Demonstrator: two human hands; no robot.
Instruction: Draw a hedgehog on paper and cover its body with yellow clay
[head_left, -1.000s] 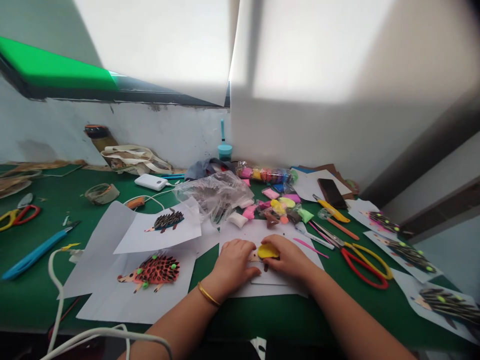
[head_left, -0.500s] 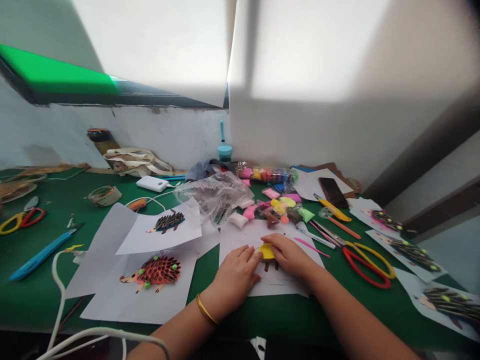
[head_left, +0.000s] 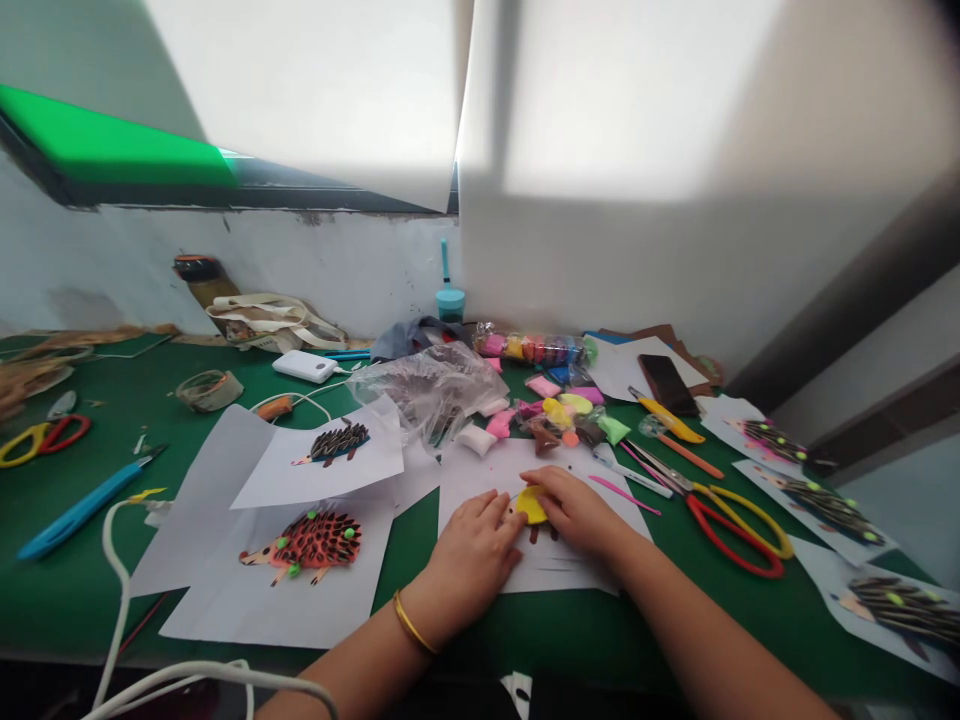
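A flattened piece of yellow modelling clay [head_left: 531, 506] lies on a white sheet of paper [head_left: 469, 470] in front of me. Two short brown leg shapes [head_left: 534, 536] stick out below it. From the left, my left hand [head_left: 476, 545] lies flat on the sheet, fingers stretched out and their tips at the clay's left edge. My right hand [head_left: 577, 512] curls its fingers round the clay's upper and right edge, pressing on it. Its fingertips hide part of that edge. Small dark and pink dots show on the paper.
Clay packets [head_left: 559, 412] lie behind the sheet. Red-and-yellow scissors [head_left: 739, 525], a white pen [head_left: 637, 475] and a yellow cutter [head_left: 671, 415] are right. Hedgehog pictures [head_left: 315, 540] lie on both sides. A blue cutter [head_left: 90, 505] and a white cable [head_left: 112, 590] are left.
The yellow clay now shows rounder and reaches lower, covering the dark strip that showed along its bottom edge. Both hands stay in nearly the same place, with small finger shifts.
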